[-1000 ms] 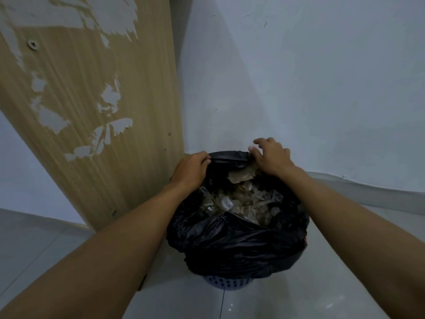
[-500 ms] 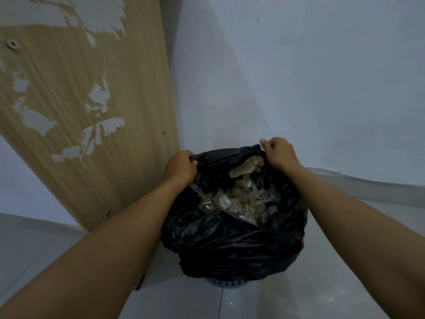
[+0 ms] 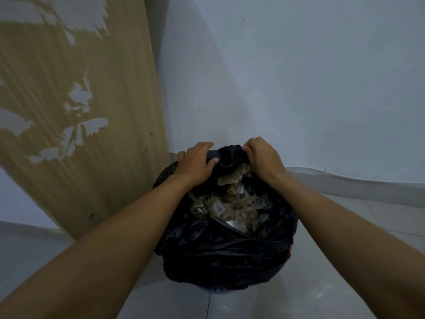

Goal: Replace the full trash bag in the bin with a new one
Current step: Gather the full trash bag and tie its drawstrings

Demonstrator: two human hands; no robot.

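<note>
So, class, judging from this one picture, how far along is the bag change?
Done: nothing finished yet. In hand: the left hand and right hand pinch the far edge of the black trash bag, gathering its mouth; the trash shows through the open mouth. Left: closing the bag, lifting it out of the bin, and fitting a new bag, none of which is in view.

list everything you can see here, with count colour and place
trash bag: 1, black, on the floor in the corner, mouth open
trash: many pieces, brownish and clear, inside the bag
bin: 1, pale, only a sliver showing under the bag
wooden panel: 1, tan with peeled patches, left of the bag
wall: white, behind
floor: pale tiles
left hand: 1, on the bag's far edge
right hand: 1, grip on the same edge
</note>
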